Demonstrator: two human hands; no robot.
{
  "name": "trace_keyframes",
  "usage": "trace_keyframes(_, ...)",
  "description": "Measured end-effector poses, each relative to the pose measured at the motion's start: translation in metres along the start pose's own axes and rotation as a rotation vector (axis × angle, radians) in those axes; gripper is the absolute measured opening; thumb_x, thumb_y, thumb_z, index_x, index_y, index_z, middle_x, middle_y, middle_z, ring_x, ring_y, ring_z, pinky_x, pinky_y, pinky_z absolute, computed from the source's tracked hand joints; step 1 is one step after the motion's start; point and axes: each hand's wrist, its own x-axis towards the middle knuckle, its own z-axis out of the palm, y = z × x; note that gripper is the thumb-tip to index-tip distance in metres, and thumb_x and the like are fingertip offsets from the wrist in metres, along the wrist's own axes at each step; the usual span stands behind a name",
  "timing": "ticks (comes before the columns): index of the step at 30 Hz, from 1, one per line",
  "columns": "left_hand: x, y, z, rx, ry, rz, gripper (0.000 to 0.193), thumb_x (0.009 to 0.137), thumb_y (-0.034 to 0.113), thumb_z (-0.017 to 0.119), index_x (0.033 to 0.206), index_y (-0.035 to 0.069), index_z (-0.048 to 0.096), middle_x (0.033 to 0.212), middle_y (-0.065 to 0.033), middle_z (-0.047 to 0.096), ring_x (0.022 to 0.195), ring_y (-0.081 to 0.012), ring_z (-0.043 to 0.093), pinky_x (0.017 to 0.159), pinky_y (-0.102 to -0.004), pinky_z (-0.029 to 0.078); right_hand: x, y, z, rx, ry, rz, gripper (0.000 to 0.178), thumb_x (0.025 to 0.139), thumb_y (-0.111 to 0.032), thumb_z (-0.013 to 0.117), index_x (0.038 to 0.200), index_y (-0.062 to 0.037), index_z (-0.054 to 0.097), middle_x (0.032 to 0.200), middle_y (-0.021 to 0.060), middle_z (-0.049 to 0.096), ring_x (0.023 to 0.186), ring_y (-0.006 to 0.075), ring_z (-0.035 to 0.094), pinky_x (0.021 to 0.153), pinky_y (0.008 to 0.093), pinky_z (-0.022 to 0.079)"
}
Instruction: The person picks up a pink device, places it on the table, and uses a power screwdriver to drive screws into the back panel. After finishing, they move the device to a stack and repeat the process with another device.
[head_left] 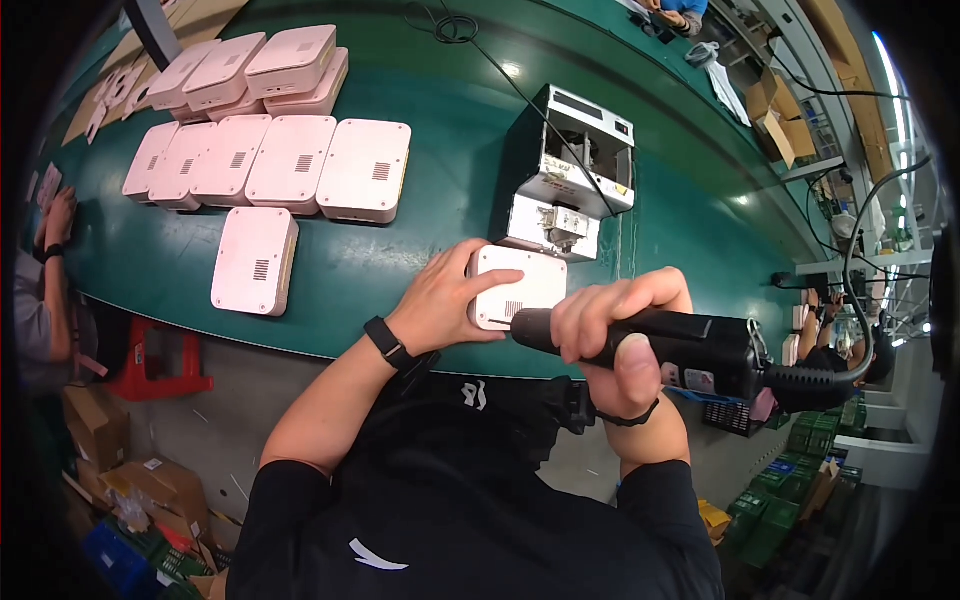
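A white box-shaped device housing (pixel 535 278) with rounded corners and a small vent grille lies on the green table near its front edge. My left hand (pixel 455 298) grips its left side, thumb and fingers around the edge and one finger across the top. In my right hand (pixel 625 330) is a black corded electric screwdriver (pixel 690 350), held level, its nose at the housing's lower right corner. The tip is hidden, so I cannot tell whether it touches a screw. Just beyond the housing stands a black-and-white screw feeder (pixel 570 165).
Several similar white housings (pixel 365 165) lie in rows and stacks at the left, one (pixel 253 260) nearer the front edge. A black cable (pixel 500 75) runs over the feeder. At the far left another person's hands (pixel 60 215) rest at the table. A red stool (pixel 160 360) stands below.
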Motion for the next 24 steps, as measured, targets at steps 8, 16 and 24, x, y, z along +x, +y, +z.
trace_keyframes(8,-0.004,-0.001,0.001,0.005,0.006,0.004,0.076,0.058,0.03,0.089,0.129,0.028,0.061,0.129,-0.0147,0.048,0.117,-0.0343,0.053,0.099,-0.0449,0.045,0.0,0.009,0.006,-0.029,-0.015,0.052,0.037,0.091,-0.034,0.066,0.104,-0.0103,0.041,0.069,0.0051,0.053,0.058,0.0179,0.054,0.061,0.0365,0.048)
trace_keyframes(16,-0.001,-0.002,0.004,0.016,0.028,0.033,0.073,0.058,0.027,0.088,0.127,0.027,0.062,0.128,-0.0147,0.049,0.114,-0.0355,0.055,0.097,-0.0449,0.047,-0.002,0.015,0.006,-0.088,-0.072,0.113,0.035,0.091,-0.031,0.067,0.101,-0.0106,0.04,0.07,0.0053,0.053,0.061,0.0184,0.054,0.066,0.038,0.049)
trace_keyframes(24,-0.005,-0.004,0.003,0.014,0.031,0.041,0.073,0.057,0.025,0.087,0.125,0.026,0.063,0.127,-0.0153,0.049,0.113,-0.0351,0.056,0.097,-0.0452,0.048,-0.006,0.017,0.013,-0.146,-0.099,0.126,0.031,0.091,-0.026,0.067,0.099,-0.0106,0.04,0.07,0.0053,0.053,0.061,0.0187,0.053,0.067,0.0381,0.048)
